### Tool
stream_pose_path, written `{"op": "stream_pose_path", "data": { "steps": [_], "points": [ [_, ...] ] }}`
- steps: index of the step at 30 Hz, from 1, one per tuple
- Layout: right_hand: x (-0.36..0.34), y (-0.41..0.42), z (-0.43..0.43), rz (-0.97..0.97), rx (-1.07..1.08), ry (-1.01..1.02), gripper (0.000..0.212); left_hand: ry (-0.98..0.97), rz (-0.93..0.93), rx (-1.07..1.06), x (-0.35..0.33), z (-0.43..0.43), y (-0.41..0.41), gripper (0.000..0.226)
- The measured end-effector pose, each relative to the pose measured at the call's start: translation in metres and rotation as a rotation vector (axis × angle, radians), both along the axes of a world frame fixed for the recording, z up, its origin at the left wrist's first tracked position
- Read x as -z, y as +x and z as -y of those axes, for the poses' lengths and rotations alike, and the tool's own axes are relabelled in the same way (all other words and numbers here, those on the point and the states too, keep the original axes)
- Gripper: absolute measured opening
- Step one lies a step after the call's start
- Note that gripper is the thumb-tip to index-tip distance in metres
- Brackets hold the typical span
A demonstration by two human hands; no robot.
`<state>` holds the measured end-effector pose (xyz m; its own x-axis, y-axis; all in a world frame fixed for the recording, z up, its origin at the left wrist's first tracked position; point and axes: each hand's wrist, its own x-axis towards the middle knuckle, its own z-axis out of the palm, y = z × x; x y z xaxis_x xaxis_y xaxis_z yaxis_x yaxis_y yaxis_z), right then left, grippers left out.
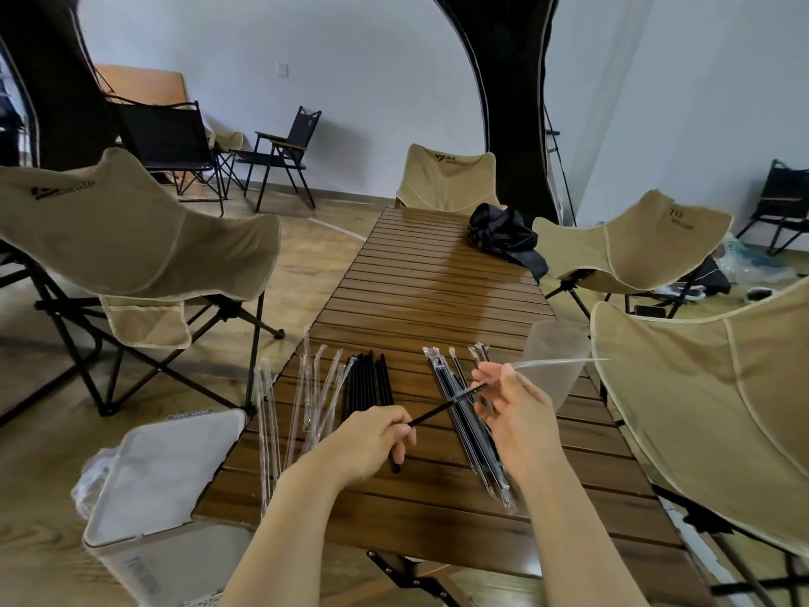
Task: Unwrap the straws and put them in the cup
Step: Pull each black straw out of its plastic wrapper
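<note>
Cup [557,343] beside wrapped straws [442,378]

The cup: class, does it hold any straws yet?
No, the translucent cup shows no straws inside; the unwrapped black straws lie in a pile on the table.

— We have soft, even light here, with only faint shadows; a pale sheen runs down the middle of the table [437,278].
— We see the frame edges bowed by the wide lens, and the clear wrapper [560,362] is smeared by motion.
</note>
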<state>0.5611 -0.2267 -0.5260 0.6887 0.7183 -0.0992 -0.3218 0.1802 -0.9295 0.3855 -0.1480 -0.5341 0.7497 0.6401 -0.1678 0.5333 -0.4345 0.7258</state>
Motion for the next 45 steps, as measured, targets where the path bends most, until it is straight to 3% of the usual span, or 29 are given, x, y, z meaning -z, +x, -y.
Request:
{"op": "stream_pose_path", "data": {
  "steps": [3, 6, 8, 10, 12, 15, 18, 23, 26, 30, 34, 40, 42, 45],
  "points": [
    [0.003, 0.009, 0.004, 0.003, 0.191, 0.057, 0.025, -0.011, 0.049, -0.104, 0.001, -0.005, -0.002, 0.029],
    [0.001, 0.018, 0.008, 0.054, 0.402, 0.090, 0.029, -0.037, 0.105, -0.387, 0.005, -0.012, -0.005, 0.028],
    [-0.001, 0.018, 0.009, 0.172, 0.433, 0.040, 0.029, -0.103, 0.196, -0.587, 0.014, -0.019, -0.005, 0.050],
    [0.000, 0.016, 0.006, 0.361, 0.352, -0.108, 0.025, -0.221, 0.305, -0.716, 0.022, -0.021, 0.001, 0.059],
    [0.005, 0.013, -0.001, 0.619, 0.214, -0.281, 0.022, -0.342, 0.437, -0.858, 0.028, -0.023, 0.010, 0.045],
    [0.013, 0.000, -0.009, 0.928, -0.007, -0.428, 0.019, -0.217, 0.386, -0.864, 0.039, -0.020, 0.015, 0.031],
    [0.015, -0.012, -0.012, 1.071, -0.204, -0.484, 0.033, -0.038, 0.250, -0.766, 0.045, -0.024, 0.019, 0.031],
    [0.019, -0.015, -0.012, 1.080, -0.365, -0.536, 0.037, -0.059, 0.074, -0.515, 0.052, -0.028, 0.031, 0.056],
    [0.022, -0.017, -0.012, 1.097, -0.435, -0.562, 0.038, -0.005, 0.032, -0.484, 0.056, -0.028, 0.025, 0.050],
    [0.024, -0.025, -0.015, 1.155, -0.460, -0.552, 0.036, 0.004, 0.158, -0.548, 0.045, -0.030, 0.020, 0.036],
    [0.027, -0.040, -0.018, 1.205, -0.502, -0.515, 0.031, -0.392, 0.388, -0.522, 0.022, -0.019, 0.027, 0.026],
    [0.029, -0.059, -0.024, 1.218, -0.548, -0.449, 0.032, -0.430, 0.471, -0.772, 0.015, -0.015, 0.012, 0.018],
    [0.027, -0.065, -0.024, 1.145, -0.568, -0.454, 0.033, -0.340, 0.437, -0.875, 0.016, -0.020, 0.000, 0.015],
    [0.028, -0.056, -0.024, 1.179, -0.472, -0.555, 0.035, -0.044, 0.283, -0.959, 0.021, -0.025, -0.021, 0.013]
  ]
}}
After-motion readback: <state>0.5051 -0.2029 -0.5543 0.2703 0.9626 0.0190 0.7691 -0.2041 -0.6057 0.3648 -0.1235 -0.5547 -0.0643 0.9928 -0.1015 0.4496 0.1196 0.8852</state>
